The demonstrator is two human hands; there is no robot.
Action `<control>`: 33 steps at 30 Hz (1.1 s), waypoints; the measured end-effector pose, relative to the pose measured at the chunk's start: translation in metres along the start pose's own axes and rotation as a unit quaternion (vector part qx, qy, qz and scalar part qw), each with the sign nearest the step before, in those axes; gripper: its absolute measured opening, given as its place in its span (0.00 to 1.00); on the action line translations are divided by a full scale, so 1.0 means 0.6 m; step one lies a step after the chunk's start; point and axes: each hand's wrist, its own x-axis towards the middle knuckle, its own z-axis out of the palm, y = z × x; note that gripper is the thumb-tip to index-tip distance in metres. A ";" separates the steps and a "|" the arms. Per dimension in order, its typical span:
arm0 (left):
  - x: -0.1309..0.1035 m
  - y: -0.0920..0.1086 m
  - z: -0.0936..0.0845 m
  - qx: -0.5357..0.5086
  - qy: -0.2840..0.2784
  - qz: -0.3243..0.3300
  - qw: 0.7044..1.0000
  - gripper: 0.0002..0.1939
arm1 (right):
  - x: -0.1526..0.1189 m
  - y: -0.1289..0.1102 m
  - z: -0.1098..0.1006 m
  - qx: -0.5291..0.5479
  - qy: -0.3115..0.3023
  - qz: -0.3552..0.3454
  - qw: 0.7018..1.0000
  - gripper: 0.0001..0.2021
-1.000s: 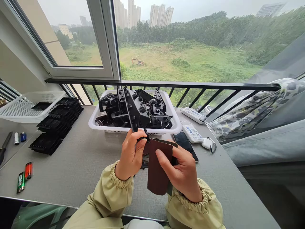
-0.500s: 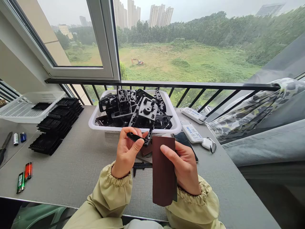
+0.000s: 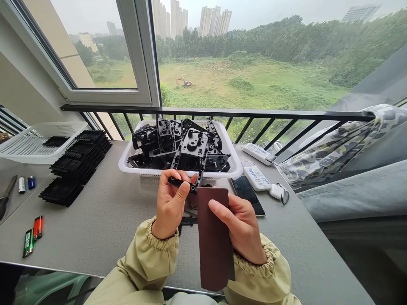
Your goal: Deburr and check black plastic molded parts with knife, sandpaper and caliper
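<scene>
A black plastic frame [image 3: 193, 145] is gripped by its near end in my left hand [image 3: 171, 203], thumb on top. Its flat, studded plate reaches out over the white basket's front. My right hand [image 3: 244, 224] pinches a folded brown sheet of sandpaper [image 3: 214, 241], thumb on its face. The sheet hangs upright, its top left corner close by the frame's near end; whether they touch, I cannot tell. Behind the sheet, a dark caliper [image 3: 189, 220] on the table is mostly hidden.
Black plastic parts fill the white basket [image 3: 237, 169]. Stacked black trays [image 3: 62, 188] and another white basket [image 3: 28, 156] stand left. Batteries [image 3: 28, 243], two lighter-shaped cylinders included, and a knife [image 3: 8, 190] lie there. Right are a phone [image 3: 248, 195], white packs [image 3: 257, 178] and an earbud case [image 3: 278, 191].
My right hand has brought the sandpaper down and slightly left, uncovering more of the phone. The frame has tilted, its plate now flatter, while my left hand keeps hold of it.
</scene>
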 end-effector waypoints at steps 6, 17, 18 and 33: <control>-0.001 0.000 0.000 0.012 0.004 0.002 1.000 0.11 | -0.001 -0.001 -0.001 0.014 0.011 0.006 1.000 0.16; 0.000 0.003 -0.001 -0.003 -0.025 -0.025 0.999 0.10 | 0.000 -0.004 -0.008 0.021 -0.049 0.005 0.999 0.15; 0.000 0.005 -0.002 -0.009 -0.029 -0.036 0.999 0.10 | -0.001 -0.006 -0.007 0.041 -0.034 0.009 0.999 0.14; 0.003 0.019 -0.010 0.010 -0.126 -0.161 0.979 0.28 | 0.013 0.002 -0.012 0.057 0.164 -0.056 0.983 0.11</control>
